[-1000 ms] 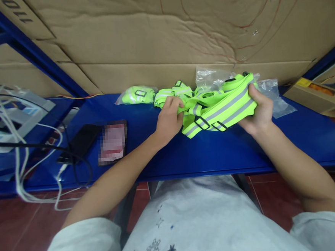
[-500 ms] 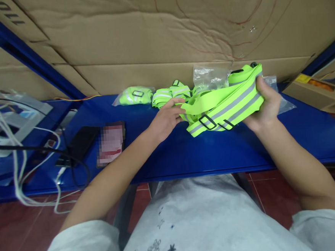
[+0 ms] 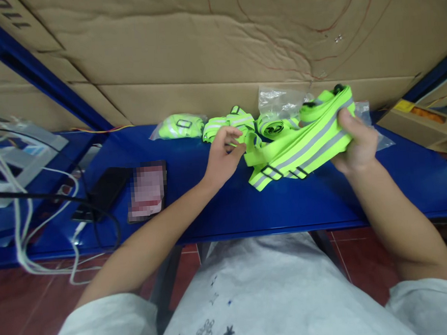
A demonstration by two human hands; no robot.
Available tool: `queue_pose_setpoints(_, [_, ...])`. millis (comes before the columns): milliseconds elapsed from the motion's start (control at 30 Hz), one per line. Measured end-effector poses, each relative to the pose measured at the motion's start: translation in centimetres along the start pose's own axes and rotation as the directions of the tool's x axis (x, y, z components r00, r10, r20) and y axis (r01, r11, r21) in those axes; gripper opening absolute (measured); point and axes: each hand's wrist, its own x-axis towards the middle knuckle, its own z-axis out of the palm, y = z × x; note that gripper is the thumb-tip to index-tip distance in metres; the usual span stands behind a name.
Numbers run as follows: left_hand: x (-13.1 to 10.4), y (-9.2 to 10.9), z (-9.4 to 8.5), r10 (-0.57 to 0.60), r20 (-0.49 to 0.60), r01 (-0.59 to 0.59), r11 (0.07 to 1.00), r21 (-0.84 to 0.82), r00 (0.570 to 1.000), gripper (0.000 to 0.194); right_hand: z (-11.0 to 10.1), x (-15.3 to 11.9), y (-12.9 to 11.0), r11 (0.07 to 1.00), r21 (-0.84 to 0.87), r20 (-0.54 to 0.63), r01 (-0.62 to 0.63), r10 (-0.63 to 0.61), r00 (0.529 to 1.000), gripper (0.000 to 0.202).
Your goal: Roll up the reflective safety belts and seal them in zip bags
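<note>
My right hand [image 3: 357, 140] grips a folded neon-green reflective strap vest [image 3: 313, 141] by its right end, with the thumb on top. Grey stripes run along its bands, and black slide buckles hang near its lower left end. The vest is held tilted above the blue table. Beside its left end is my left hand [image 3: 226, 152], fingers loosely curled and apart, a fingertip close to a loose loop of strap. Behind it lie a rolled green vest [image 3: 230, 123] and another coiled one [image 3: 276, 127]. A bagged green vest [image 3: 180, 127] lies further left.
Clear plastic bags [image 3: 280, 99] lie behind the held vest. On the left of the blue table [image 3: 219, 216] are a phone [image 3: 147, 190], a black flat device [image 3: 104, 191] and white cables [image 3: 23, 227]. An open cardboard box [image 3: 421, 123] stands at the right; cardboard backs the table.
My left hand has curled its fingers and turned beside the vest's left end. The vest's lower left end has dipped slightly, and the coiled vest behind shows more.
</note>
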Motion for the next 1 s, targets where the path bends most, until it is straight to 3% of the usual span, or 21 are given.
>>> queue_pose_setpoints(33, [-0.1, 0.3, -0.1, 0.149, -0.005, -0.148, 0.988, 0.046, 0.989, 0.027, -0.2, -0.3, 0.1, 0.999, -0.034, 0.043, -0.006, 0.008, 0.999, 0.035])
queue_pose_setpoints(100, [-0.5, 1.3, -0.3, 0.353, 0.099, -0.359, 0.932, 0.052, 0.93, 0.037, -0.2, -1.1, -0.2, 0.99, -0.138, 0.15, 0.026, -0.005, 0.989, 0.032])
queue_pose_setpoints(167, [-1.2, 2.6, -0.2, 0.392, 0.269, -0.398, 0.917, -0.036, 0.88, 0.063, 0.3, -1.8, -1.1, 0.949, -0.28, 0.272, 0.147, -0.069, 0.96, 0.029])
queue_pose_setpoints(233, [-1.8, 3.7, 0.1, 0.325, 0.415, -0.297, 0.946, -0.131, 0.85, 0.089, 1.5, -2.3, -2.5, 0.861, -0.402, 0.394, 0.312, -0.145, 0.908, 0.025])
queue_pose_setpoints(300, [-2.4, 4.5, 0.5, 0.22, 0.527, -0.148, 0.973, -0.175, 0.821, 0.096, 3.0, -2.6, -3.9, 0.737, -0.474, 0.501, 0.481, -0.224, 0.836, 0.024])
queue_pose_setpoints(433, [-2.7, 5.1, 0.4, 0.044, 0.686, 0.073, 0.987, -0.141, 0.726, 0.064, 6.3, -2.9, -6.0, 0.399, -0.539, 0.645, 0.742, -0.371, 0.668, 0.036])
queue_pose_setpoints(500, [-2.7, 5.3, 0.1, -0.006, 0.683, 0.123, 0.985, -0.122, 0.73, 0.055, 7.4, -2.7, -6.7, 0.291, -0.571, 0.674, 0.768, -0.369, 0.64, 0.035])
queue_pose_setpoints(600, [-2.8, 5.7, -0.4, -0.013, 0.664, 0.141, 0.98, -0.139, 0.748, 0.05, 8.5, -2.1, -7.7, 0.235, -0.608, 0.674, 0.758, -0.353, 0.65, 0.032])
queue_pose_setpoints(700, [-3.1, 6.0, -0.5, -0.05, 0.68, 0.15, 0.985, -0.088, 0.731, 0.042, 8.8, -1.0, -9.1, 0.327, -0.662, 0.612, 0.674, -0.281, 0.739, 0.028])
queue_pose_setpoints(767, [-3.3, 6.1, -0.4, -0.074, 0.672, 0.147, 0.988, -0.052, 0.737, 0.039, 8.7, -0.1, -9.9, 0.503, -0.686, 0.536, 0.526, -0.139, 0.833, 0.036])
queue_pose_setpoints(833, [-3.5, 6.1, -0.3, -0.076, 0.675, 0.142, 0.989, -0.043, 0.734, 0.034, 8.4, 0.9, -10.2, 0.699, -0.641, 0.484, 0.316, 0.049, 0.873, 0.044])
queue_pose_setpoints(900, [-3.5, 6.2, -0.4, -0.088, 0.715, 0.167, 0.985, -0.041, 0.693, 0.029, 8.1, 1.8, -10.0, 0.829, -0.553, 0.474, 0.079, 0.235, 0.849, 0.045])
queue_pose_setpoints(1000, [-3.6, 6.4, -0.5, -0.109, 0.799, 0.285, 0.955, -0.08, 0.591, 0.034, 7.7, 2.7, -8.8, 0.875, -0.427, 0.461, -0.226, 0.426, 0.778, 0.048])
